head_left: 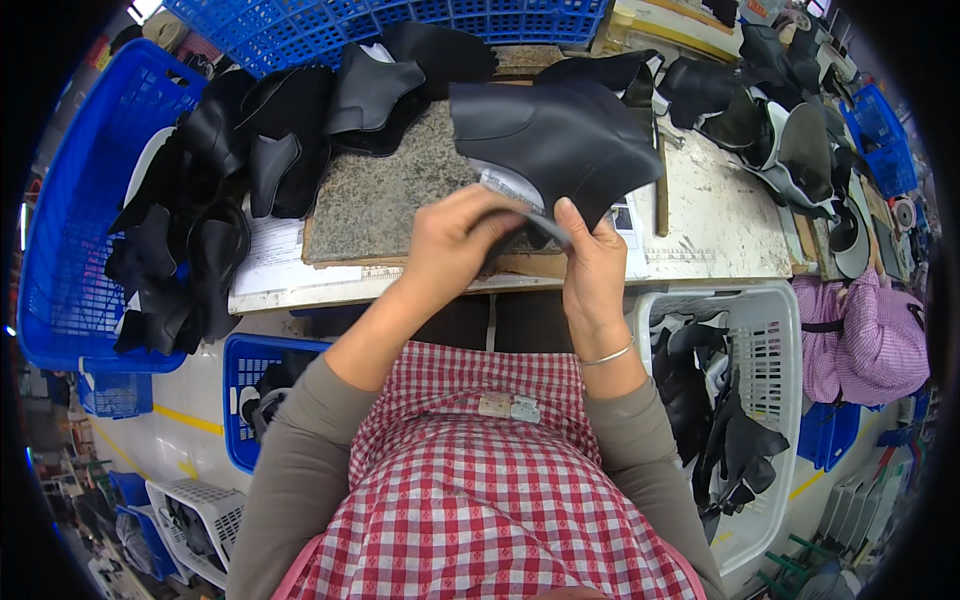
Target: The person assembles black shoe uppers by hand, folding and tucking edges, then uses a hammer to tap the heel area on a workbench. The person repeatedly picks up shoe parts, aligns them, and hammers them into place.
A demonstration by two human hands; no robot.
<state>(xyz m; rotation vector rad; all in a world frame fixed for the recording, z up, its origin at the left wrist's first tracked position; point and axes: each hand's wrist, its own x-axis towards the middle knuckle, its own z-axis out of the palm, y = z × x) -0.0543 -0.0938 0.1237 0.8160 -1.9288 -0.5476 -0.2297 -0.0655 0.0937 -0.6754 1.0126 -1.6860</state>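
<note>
A black leather boot upper [570,140] with a white lining is raised over the front of the workbench, its broad panel facing up. My left hand [455,235] pinches the near edge of it, thumb against bent fingers. Close by on the right, my right hand [597,265] grips the same edge, thumb on top and fingers underneath. Between the hands the edge is folded and slightly blurred. Beneath the upper lies a speckled grey stone slab [375,190]. Part of the slab and the underside of the upper are hidden.
Black uppers [275,170] are piled left of the slab, and more uppers [800,150] lie on the right. A tall blue basket [70,310] stands left, another blue crate [290,35] behind. A white basket [785,420] holds black pieces. A person in pink checks [870,340] sits at right.
</note>
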